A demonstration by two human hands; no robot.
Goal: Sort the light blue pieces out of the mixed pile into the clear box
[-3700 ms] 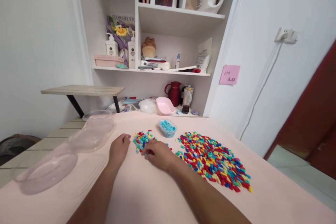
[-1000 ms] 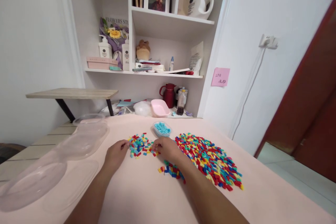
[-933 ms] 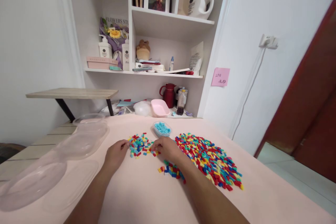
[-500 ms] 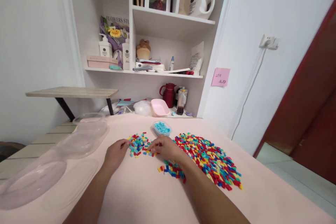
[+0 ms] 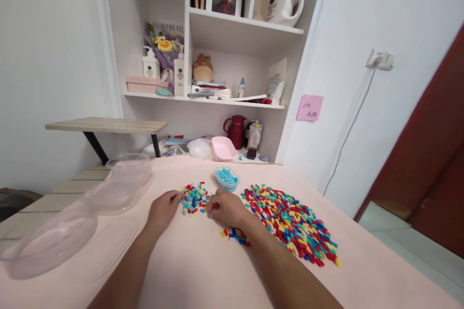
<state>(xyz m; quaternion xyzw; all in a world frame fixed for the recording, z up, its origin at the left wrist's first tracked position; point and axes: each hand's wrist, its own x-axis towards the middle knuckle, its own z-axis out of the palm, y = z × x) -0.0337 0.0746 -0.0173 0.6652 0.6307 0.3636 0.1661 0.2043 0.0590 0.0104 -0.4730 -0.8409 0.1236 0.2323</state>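
Observation:
My left hand (image 5: 164, 208) rests at the left edge of a small pile of mixed coloured toy bricks (image 5: 195, 197), thumb and fingertips pressed together. Whatever is between those fingertips is too small to make out. On the pile's right side, my right hand (image 5: 227, 208) is curled, its fingers drawn in and pointing down at the table. Its fingertips are partly hidden, so any piece in them cannot be seen. Just behind it stands a clear tub of light blue bricks (image 5: 226, 177). A few more bricks (image 5: 235, 236) lie under my right wrist.
A large spread of mixed bricks (image 5: 290, 222) covers the table's right side. Clear plastic containers (image 5: 54, 244) and lids stand at the left, near a small wooden shelf (image 5: 108, 125). At the back are a pink basin (image 5: 224, 148), a red jug (image 5: 236, 131) and a bottle (image 5: 253, 142).
My right hand's fingers have curled in more and drawn slightly back toward me. My left hand stays by the small pile. The whole view has shifted a little.

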